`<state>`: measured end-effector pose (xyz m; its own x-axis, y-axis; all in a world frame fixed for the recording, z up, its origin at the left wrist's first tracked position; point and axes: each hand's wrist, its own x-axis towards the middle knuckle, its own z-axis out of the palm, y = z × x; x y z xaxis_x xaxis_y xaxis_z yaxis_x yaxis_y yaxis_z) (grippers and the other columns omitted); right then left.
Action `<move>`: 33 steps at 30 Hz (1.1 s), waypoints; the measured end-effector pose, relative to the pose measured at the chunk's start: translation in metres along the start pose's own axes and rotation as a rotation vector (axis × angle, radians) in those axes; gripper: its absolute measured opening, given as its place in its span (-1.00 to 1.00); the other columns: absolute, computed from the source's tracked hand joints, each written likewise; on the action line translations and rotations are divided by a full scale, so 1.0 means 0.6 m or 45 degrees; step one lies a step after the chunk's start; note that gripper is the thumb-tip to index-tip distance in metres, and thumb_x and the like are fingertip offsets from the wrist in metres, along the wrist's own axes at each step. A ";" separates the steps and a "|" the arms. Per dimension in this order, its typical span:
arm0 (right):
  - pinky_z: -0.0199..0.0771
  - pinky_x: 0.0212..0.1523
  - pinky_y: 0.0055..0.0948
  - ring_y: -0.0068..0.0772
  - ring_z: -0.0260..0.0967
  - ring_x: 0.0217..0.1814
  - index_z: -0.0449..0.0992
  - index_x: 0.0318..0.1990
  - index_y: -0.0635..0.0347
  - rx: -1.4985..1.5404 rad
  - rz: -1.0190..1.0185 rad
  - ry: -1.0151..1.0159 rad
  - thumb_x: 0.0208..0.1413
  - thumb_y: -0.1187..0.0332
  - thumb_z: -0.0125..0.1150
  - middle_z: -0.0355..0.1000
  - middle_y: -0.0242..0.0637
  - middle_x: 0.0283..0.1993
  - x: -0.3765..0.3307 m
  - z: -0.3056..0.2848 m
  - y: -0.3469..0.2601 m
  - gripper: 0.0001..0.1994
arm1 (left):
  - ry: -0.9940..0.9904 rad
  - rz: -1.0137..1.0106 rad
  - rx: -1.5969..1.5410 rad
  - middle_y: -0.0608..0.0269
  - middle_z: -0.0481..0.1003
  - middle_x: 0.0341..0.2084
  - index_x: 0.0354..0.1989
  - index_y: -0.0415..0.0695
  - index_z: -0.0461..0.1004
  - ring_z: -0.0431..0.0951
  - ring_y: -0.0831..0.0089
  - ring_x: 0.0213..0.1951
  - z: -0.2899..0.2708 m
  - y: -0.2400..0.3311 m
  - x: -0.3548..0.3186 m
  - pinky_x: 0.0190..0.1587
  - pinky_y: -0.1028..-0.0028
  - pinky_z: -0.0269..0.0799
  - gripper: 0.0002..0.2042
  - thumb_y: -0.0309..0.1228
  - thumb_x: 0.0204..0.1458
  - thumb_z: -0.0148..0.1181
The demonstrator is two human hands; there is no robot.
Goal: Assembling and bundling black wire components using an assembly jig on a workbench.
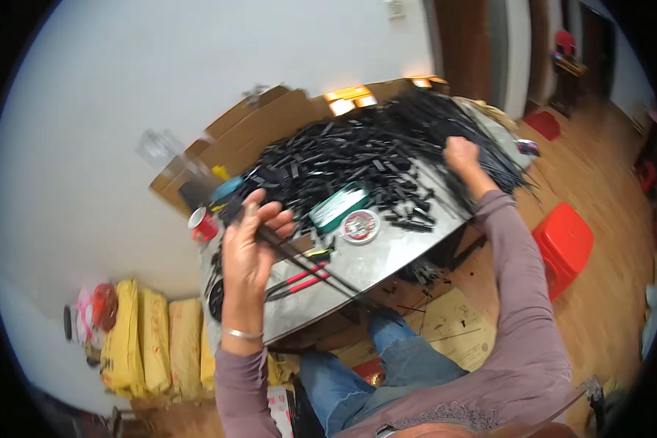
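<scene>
My left hand (250,237) is raised over the left part of the grey table (369,264). Its thumb and palm hold several long thin black rods (303,264), which slant down to the right past the table edge; their upper end is blurred. At the back right, my right hand (461,152) is closed on the near side of a heap of long thin black rods (493,155). What those fingers grip is hidden. Between my hands lies a wide pile of small black plastic pieces (328,157).
A green box (339,206) and a round white tub (360,227) stand before the pile. Red-handled cutters (299,281) lie near the front edge. A red mug (203,224) is at the left. Cardboard (259,120) lines the wall. A red stool (563,244) stands right, yellow sacks (153,339) left.
</scene>
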<state>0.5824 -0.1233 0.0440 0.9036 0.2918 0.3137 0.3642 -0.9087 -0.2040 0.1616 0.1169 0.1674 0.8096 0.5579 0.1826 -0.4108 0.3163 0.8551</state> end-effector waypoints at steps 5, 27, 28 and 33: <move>0.46 -0.26 -0.24 -0.15 0.49 -0.31 0.53 -0.36 0.29 0.739 0.064 0.081 -0.03 0.27 0.13 0.52 -0.10 -0.37 0.010 -0.077 -0.030 -0.76 | -0.017 -0.007 -0.034 0.09 0.52 -0.33 0.01 -0.26 0.34 0.59 0.23 -0.27 0.028 -0.012 -0.003 -0.20 0.27 0.59 -0.67 -0.28 0.19 0.05; 0.41 -0.09 -0.22 -0.17 0.39 -0.05 0.56 -0.18 0.09 0.719 -1.342 -0.273 -0.04 0.15 0.25 0.47 -0.22 -0.14 -0.404 -0.032 -0.424 -0.69 | 0.124 -0.094 0.000 0.02 0.51 -0.23 0.08 -0.22 0.27 0.59 0.19 -0.26 -0.096 0.058 -0.109 -0.21 0.19 0.59 -0.69 -0.45 0.18 0.00; 0.39 -0.08 -0.22 -0.16 0.37 -0.09 0.55 -0.19 0.08 0.690 -1.447 -0.176 -0.08 0.13 0.28 0.47 -0.27 -0.20 -0.414 0.001 -0.435 -0.68 | 0.142 -0.114 0.004 0.03 0.52 -0.24 0.08 -0.23 0.28 0.59 0.19 -0.25 -0.102 0.058 -0.115 -0.20 0.20 0.58 -0.69 -0.44 0.18 0.01; 0.26 -0.10 -0.24 -0.21 0.32 -0.16 0.53 -0.24 0.10 0.450 -1.527 -0.022 -0.18 0.15 0.34 0.43 -0.30 -0.30 -0.455 0.034 -0.465 -0.66 | 0.067 -0.173 0.048 0.02 0.52 -0.21 0.16 -0.23 0.24 0.57 0.19 -0.18 -0.132 0.066 -0.138 -0.12 0.20 0.55 -0.61 -0.44 0.16 0.03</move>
<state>0.2387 0.0567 -0.0037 -0.0375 0.8860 0.4622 0.9974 0.0615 -0.0368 0.0451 0.1441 0.1480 0.8331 0.5518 0.0393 -0.2823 0.3630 0.8880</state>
